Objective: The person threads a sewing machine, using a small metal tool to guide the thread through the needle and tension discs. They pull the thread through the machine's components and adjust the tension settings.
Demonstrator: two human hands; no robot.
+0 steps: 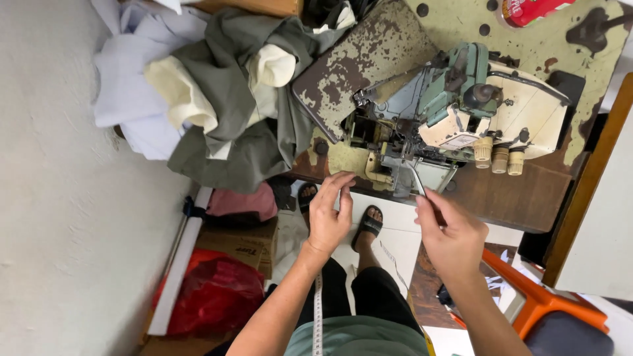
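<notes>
A: Which machine occupies the centre of the head view?

B: A green and cream overlock sewing machine (pixel 475 112), mounted on a worn wooden table (pixel 521 198) whose paint is flaking. 3 cream knobs (pixel 499 157) sit in a row on its front face.

A: What is the right hand doing?

B: The right hand (pixel 452 237) has its thumb and forefinger pressed together on a thin pair of metal tweezers (pixel 419 181). The tips point up toward the needle area at the machine's front edge. Whether a thread is caught in them cannot be told.

A: And the left hand?

B: The left hand (pixel 330 214) hovers just below the table edge, left of the tweezers. Its fingertips are drawn close together as if pinching something fine; whatever lies between them is too small to see.

A: What lies around the work area?

B: A heap of grey-green and cream fabric (pixel 224 99) rests at the table's left end. On the floor below are a cardboard box (pixel 241 244) and a red plastic bag (pixel 214 296). A white measuring tape (pixel 318 316) hangs over the person's front, and 1 sandalled foot (pixel 369 221) shows between the hands. An orange stool (pixel 541 296) stands at lower right.
</notes>
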